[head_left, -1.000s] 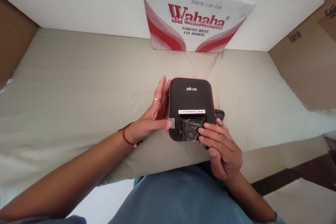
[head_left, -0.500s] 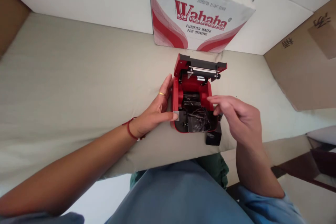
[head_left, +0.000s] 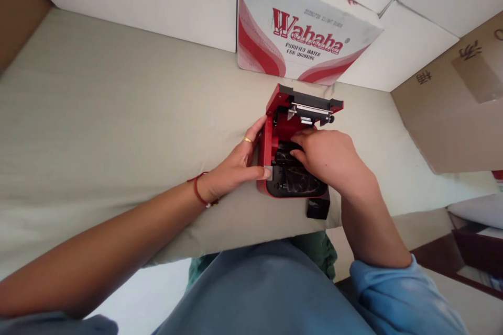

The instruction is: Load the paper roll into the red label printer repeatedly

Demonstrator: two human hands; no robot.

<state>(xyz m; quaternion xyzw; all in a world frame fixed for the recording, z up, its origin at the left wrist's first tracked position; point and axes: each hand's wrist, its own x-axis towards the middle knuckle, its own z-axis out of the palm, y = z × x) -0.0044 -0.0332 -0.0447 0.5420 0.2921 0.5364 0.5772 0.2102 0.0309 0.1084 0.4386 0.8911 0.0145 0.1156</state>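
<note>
A red label printer stands with its black-edged lid tilted up at the back. Inside lies a label roll of black, marble-veined labels; its loose end lies over the black front part. My left hand grips the printer's left side, thumb on a grey tab at the front corner. My right hand reaches into the compartment from the right, with thumb and forefinger bent at the roll's top. It hides the roll's right end and the printer's right wall.
A small black box sits by the printer's front right corner, near the edge of the cloth-covered surface. Behind stands a white and red Wahaha carton against white panels. A brown cardboard box is at the right.
My right hand has moved left, from beside the printer's right wall into the compartment at the label roll. My left hand keeps its hold. The view has shifted slightly.
</note>
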